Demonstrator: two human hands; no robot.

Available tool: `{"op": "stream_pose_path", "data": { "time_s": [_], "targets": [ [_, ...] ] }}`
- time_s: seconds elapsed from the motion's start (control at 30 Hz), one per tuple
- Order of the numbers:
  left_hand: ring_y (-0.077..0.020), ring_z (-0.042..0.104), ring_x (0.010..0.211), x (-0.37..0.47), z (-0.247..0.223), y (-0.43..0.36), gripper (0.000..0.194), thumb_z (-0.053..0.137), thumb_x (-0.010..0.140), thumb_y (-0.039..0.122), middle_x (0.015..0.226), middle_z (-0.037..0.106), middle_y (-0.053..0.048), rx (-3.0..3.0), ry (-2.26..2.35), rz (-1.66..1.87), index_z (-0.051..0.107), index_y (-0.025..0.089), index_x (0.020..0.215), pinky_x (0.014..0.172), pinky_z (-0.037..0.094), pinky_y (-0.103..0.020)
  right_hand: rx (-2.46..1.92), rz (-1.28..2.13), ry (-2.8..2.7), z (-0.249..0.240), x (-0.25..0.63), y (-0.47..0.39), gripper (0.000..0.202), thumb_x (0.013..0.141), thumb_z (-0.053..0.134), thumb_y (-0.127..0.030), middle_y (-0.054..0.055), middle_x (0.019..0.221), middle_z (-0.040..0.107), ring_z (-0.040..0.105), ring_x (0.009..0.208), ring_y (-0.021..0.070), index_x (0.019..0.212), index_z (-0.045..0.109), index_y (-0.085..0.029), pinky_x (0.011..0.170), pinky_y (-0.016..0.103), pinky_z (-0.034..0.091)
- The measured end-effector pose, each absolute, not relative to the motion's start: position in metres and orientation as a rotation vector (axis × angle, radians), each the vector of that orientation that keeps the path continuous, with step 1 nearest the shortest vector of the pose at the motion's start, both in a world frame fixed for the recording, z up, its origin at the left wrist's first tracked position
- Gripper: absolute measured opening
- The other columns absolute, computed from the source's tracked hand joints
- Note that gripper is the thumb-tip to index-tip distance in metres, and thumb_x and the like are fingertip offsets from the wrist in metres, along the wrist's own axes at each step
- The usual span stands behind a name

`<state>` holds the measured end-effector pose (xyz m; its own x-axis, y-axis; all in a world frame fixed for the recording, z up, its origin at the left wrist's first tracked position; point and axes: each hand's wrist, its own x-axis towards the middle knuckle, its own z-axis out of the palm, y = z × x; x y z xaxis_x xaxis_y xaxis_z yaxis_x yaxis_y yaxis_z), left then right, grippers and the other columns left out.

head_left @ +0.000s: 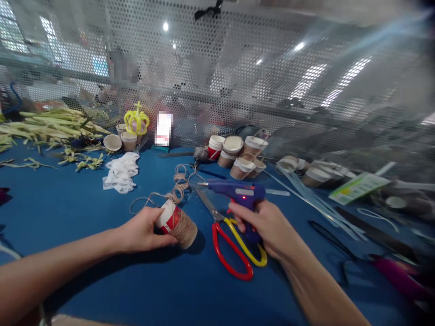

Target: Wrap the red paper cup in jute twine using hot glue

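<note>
My left hand (pixel 146 228) grips a small paper cup (pixel 185 228), tilted on its side with its base toward the right. Brown twine is wound round the lower part of the cup; red and white print shows above it. Loose twine (pixel 181 183) trails in loops from the cup across the table. In my right hand (pixel 272 222) is a blue glue gun (pixel 249 192) with a lit red light, its nozzle pointing left above the scissors. Below it lie scissors (pixel 217 215) with one red and one yellow handle, partly behind my right hand.
Several twine-wrapped cups (pixel 242 166) stand at the back. Crumpled white cloth or tissue (pixel 122 172) and pale plant stalks (pixel 50 124) lie left. Clear glue sticks (pixel 316 203) and a green packet (pixel 358 188) lie right. A perforated metal screen (pixel 204 72) borders the blue table (pixel 152 285).
</note>
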<state>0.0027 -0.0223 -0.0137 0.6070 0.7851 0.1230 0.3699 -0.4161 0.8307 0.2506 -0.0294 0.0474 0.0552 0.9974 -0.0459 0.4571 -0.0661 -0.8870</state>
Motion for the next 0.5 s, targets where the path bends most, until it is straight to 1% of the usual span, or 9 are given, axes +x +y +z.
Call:
{"op": "stream_pose_path", "data": {
  "time_s": [0.07, 0.17, 0.23, 0.3, 0.37, 0.4, 0.43, 0.5],
  "targets": [
    [-0.0149, 0.06, 0.068, 0.003, -0.013, -0.022, 0.023, 0.062, 0.071, 0.028, 0.078, 0.067, -0.004, 2.012, 0.883, 0.66, 0.06, 0.01, 0.085, 0.064, 0.046, -0.022, -1.711, 0.835, -1.364, 0.04, 0.262, -0.012, 0.026, 0.069, 0.06, -0.039, -0.001, 0.057, 0.055, 0.05, 0.048, 0.0094, 0.065, 0.055, -0.015, 0.047, 0.022, 0.04],
    [-0.0165, 0.061, 0.071, 0.004, -0.012, -0.022, 0.022, 0.063, 0.07, 0.027, 0.08, 0.068, -0.005, 2.014, 0.869, 0.669, 0.061, 0.01, 0.084, 0.068, 0.047, -0.025, -1.828, 0.788, -1.316, 0.025, 0.275, 0.012, 0.029, 0.079, 0.051, -0.038, -0.002, 0.052, 0.049, 0.045, 0.043, 0.0078, 0.066, 0.054, -0.013, 0.044, 0.022, 0.039],
    [-0.0174, 0.061, 0.072, 0.004, -0.012, -0.022, 0.023, 0.062, 0.07, 0.028, 0.081, 0.068, -0.006, 2.017, 0.873, 0.669, 0.061, 0.01, 0.084, 0.069, 0.047, -0.026, -1.919, 0.78, -1.305, 0.016, 0.28, 0.023, 0.031, 0.083, 0.045, -0.038, -0.001, 0.056, 0.051, 0.047, 0.044, 0.0077, 0.071, 0.055, -0.011, 0.045, 0.023, 0.042],
    [-0.0178, 0.061, 0.073, 0.003, -0.012, -0.022, 0.024, 0.062, 0.07, 0.028, 0.082, 0.068, -0.007, 2.014, 0.866, 0.669, 0.061, 0.009, 0.085, 0.07, 0.047, -0.027, -2.018, 0.776, -1.319, 0.009, 0.285, 0.03, 0.028, 0.086, 0.045, -0.036, 0.003, 0.071, 0.058, 0.054, 0.054, 0.0094, 0.084, 0.057, -0.01, 0.051, 0.025, 0.046],
    [-0.0176, 0.061, 0.073, 0.003, -0.012, -0.022, 0.023, 0.062, 0.07, 0.027, 0.082, 0.068, -0.007, 2.005, 0.858, 0.667, 0.061, 0.01, 0.085, 0.071, 0.047, -0.026, -2.103, 0.754, -1.363, 0.007, 0.288, 0.034, 0.025, 0.086, 0.047, -0.034, 0.004, 0.087, 0.06, 0.058, 0.067, 0.0114, 0.096, 0.055, -0.012, 0.059, 0.028, 0.049],
    [-0.0174, 0.061, 0.073, 0.003, -0.013, -0.022, 0.023, 0.062, 0.07, 0.027, 0.082, 0.068, -0.006, 1.998, 0.853, 0.668, 0.061, 0.01, 0.086, 0.071, 0.047, -0.026, -2.133, 0.721, -1.394, 0.008, 0.289, 0.035, 0.024, 0.085, 0.048, -0.033, 0.004, 0.088, 0.06, 0.059, 0.071, 0.013, 0.094, 0.056, -0.012, 0.062, 0.03, 0.049],
    [-0.0172, 0.061, 0.073, 0.003, -0.013, -0.022, 0.023, 0.062, 0.07, 0.026, 0.082, 0.068, -0.006, 1.991, 0.848, 0.672, 0.061, 0.01, 0.086, 0.07, 0.047, -0.026, -2.154, 0.671, -1.427, 0.011, 0.289, 0.035, 0.024, 0.083, 0.05, -0.033, 0.006, 0.083, 0.061, 0.059, 0.072, 0.0155, 0.086, 0.059, -0.011, 0.063, 0.031, 0.048],
    [-0.017, 0.062, 0.075, 0.003, -0.013, -0.023, 0.022, 0.062, 0.069, 0.025, 0.083, 0.068, -0.005, 1.976, 0.827, 0.686, 0.061, 0.011, 0.087, 0.07, 0.047, -0.025, -2.154, 0.532, -1.502, 0.023, 0.282, 0.03, 0.028, 0.079, 0.055, -0.033, 0.008, 0.066, 0.06, 0.06, 0.071, 0.0216, 0.061, 0.057, -0.013, 0.062, 0.033, 0.045]
  ]
}}
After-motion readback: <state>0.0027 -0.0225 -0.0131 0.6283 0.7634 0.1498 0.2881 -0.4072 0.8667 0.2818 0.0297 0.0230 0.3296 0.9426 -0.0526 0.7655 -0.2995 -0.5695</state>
